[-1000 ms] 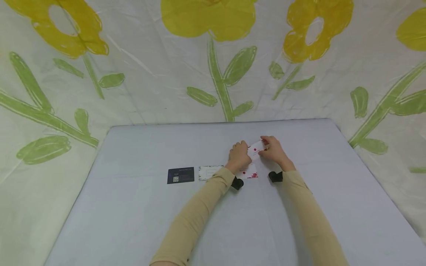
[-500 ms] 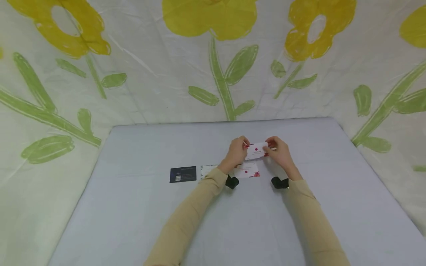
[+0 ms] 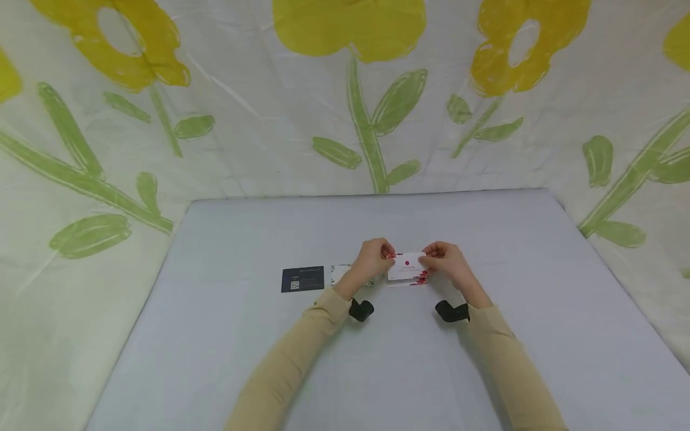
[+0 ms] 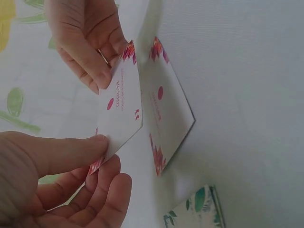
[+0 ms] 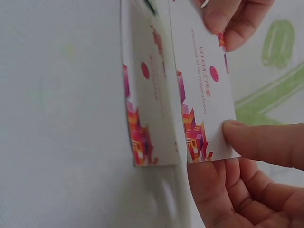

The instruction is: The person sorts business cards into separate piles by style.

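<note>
Both hands hold one white business card with a red oval and red-orange corner patterns. My left hand pinches its left end between thumb and fingers; my right hand pinches the right end the same way. Right below it lies a matching card on the table, partly covered by the held one in the head view. In the right wrist view the held card stands tilted above the lower card, with a gap between their faces.
To the left lie a white card with green leaf print, partly behind the left hand, and a dark card with a square code. Pale cloth covers the table. A flower-printed curtain hangs behind its far edge.
The held card has turned from slanted to level and come nearer, over the matching card on the table. Both hands moved with it, the left shifting its grip to the card's left end.
</note>
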A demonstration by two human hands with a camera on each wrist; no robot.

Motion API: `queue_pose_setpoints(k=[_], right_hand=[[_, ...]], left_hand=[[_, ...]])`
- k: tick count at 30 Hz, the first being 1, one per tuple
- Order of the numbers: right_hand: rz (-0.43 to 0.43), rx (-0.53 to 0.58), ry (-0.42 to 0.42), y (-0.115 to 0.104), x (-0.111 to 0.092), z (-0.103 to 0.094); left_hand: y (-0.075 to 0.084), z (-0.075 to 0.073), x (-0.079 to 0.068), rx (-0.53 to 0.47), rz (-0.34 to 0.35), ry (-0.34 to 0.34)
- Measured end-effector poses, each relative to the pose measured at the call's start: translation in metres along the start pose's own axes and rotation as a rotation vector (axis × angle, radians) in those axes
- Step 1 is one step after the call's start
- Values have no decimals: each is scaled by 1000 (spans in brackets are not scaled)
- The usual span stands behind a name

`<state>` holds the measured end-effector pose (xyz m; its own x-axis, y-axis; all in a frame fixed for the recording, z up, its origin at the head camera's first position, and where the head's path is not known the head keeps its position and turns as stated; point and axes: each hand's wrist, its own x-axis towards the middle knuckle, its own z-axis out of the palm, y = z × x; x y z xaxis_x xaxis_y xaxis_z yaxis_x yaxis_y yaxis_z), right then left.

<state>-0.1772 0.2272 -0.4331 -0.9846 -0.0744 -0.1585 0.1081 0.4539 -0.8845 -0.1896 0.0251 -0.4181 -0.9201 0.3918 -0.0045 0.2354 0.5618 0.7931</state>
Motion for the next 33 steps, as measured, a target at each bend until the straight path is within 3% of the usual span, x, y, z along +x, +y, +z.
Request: queue_pose_setpoints(k=[10, 18, 33], right_hand=[[-25, -142, 41, -2, -5, 12], [-55, -247, 77, -3, -5, 18], [-150, -395, 49, -1, -4, 23]], left_hand=[[-9, 6, -9, 44, -26, 13], [-16, 14, -6, 70, 23, 36], [-18, 22, -5, 308, 113, 64]])
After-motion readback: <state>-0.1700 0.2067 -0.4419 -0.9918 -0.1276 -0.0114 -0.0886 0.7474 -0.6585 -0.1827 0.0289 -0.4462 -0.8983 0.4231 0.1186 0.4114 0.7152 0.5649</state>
